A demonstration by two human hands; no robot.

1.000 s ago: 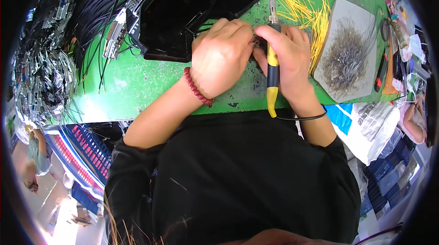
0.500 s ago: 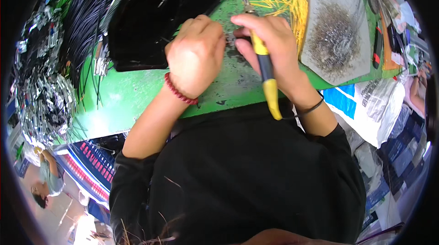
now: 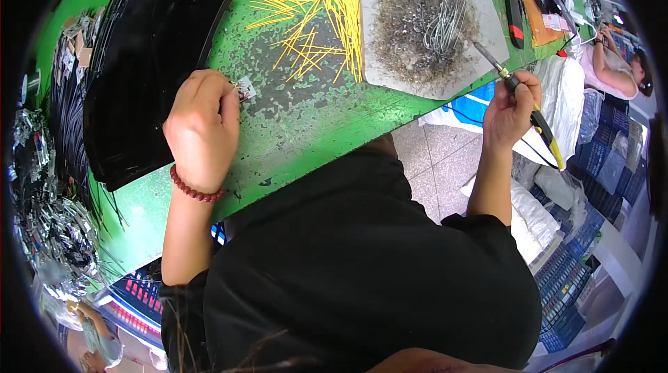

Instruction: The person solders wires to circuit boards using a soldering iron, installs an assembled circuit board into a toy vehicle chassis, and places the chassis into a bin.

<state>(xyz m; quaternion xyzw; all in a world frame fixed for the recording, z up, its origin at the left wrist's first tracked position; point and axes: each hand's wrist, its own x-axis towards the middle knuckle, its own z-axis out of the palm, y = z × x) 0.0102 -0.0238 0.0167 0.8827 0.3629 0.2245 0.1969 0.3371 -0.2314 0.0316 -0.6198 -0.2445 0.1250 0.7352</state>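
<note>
My right hand [image 3: 511,112] is wrapped round the yellow and black handle of a soldering iron [image 3: 546,138]. The iron's metal tip points up and left, over the right edge of a grey board [image 3: 390,60]. On that board lies a loose coil of solder wire [image 3: 445,28] amid dark burnt residue. My left hand [image 3: 202,126], wearing a red bead bracelet, is closed low over the green table, beside a large glossy black tray-like piece [image 3: 139,88]. A small whitish part [image 3: 245,88] shows at its fingertips; its kind is too small to tell.
Yellow wires [image 3: 341,18] lie scattered left of the grey board. Black cables [image 3: 66,119] and a heap of shiny metallic pieces [image 3: 59,234] line the table's left side. A red and black cutter knife [image 3: 513,14] lies at the right. Another person [image 3: 619,70] sits far right.
My right hand has carried the soldering iron away to the right, from beside my left hand to the grey board. The view has swung right; my left hand stays by the black piece.
</note>
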